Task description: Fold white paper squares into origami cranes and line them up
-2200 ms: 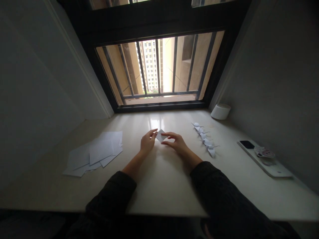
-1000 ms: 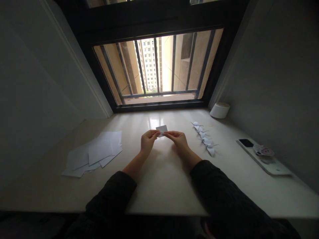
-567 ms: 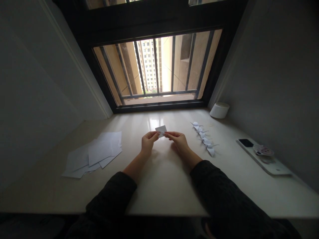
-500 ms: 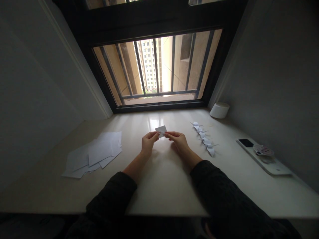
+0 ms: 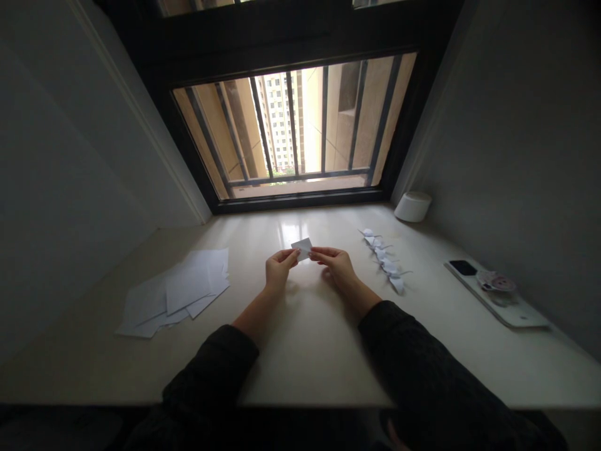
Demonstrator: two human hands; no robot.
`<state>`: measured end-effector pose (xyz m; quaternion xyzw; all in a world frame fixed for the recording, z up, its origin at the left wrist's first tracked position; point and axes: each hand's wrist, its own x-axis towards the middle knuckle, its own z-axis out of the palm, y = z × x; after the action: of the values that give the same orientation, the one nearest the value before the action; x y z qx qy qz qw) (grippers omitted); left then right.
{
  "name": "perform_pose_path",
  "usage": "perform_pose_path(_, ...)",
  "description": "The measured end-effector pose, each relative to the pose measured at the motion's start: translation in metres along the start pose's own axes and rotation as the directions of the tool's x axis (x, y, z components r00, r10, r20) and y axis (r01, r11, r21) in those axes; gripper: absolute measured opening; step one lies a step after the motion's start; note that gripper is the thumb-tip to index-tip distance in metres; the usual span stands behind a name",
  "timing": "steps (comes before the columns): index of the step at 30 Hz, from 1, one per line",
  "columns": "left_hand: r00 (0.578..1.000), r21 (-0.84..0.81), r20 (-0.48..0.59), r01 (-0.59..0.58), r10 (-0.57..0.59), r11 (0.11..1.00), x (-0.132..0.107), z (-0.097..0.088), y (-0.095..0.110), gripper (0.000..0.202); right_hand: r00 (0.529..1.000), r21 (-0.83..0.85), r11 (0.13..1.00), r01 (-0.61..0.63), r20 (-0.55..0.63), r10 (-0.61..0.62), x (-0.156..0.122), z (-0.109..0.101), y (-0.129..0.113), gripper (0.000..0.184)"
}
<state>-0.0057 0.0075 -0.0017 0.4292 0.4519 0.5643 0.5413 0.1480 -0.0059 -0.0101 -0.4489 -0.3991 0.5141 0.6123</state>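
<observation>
A small square piece of white paper (image 5: 303, 247) is held up between my two hands, over the middle of the pale sill. My left hand (image 5: 278, 266) pinches its lower left edge between thumb and fingers. On the opposite side, my right hand (image 5: 336, 263) grips the paper's right edge the same way. Fingertips cover the paper's lower corners, so any folds there are hard to make out. To the right of my right hand lies a row of several small folded paper pieces (image 5: 381, 257) with thin pointed ends.
A stack of loose white sheets (image 5: 192, 285) lies on the sill (image 5: 310, 363) at left. On the right rests a phone (image 5: 498, 294) with a round grip on its back. A white cylindrical object (image 5: 413, 207) stands in the back right corner, near the barred window (image 5: 295, 125).
Almost nothing differs. Both hands keep hold of the paper, which sits very slightly further left; the whole view has shifted a little.
</observation>
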Motion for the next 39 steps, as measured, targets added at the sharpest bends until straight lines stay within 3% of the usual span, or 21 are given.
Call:
perform_pose_path(22, 1.000, -0.013, -0.018, -0.016, 0.015, 1.000, -0.0025, 0.0041, 0.0006, 0.033, 1.000, 0.067, 0.998, -0.023, 0.012, 0.022, 0.0061, -0.0020, 0.0067, 0.033)
perform_pose_path(34, 0.999, -0.041, -0.030, -0.020, 0.019, 0.999, -0.0039, 0.0040, 0.0043, 0.045, 0.999, 0.036, 0.999, -0.033, 0.013, 0.033, 0.0079, -0.0042, 0.0054, 0.037)
perform_pose_path(39, 0.999, -0.016, 0.032, 0.043, -0.043, 0.999, -0.0030, 0.0005, 0.0026, 0.070, 1.000, -0.041, 0.999, 0.013, 0.006, -0.013, 0.0057, -0.0061, 0.0023, 0.038)
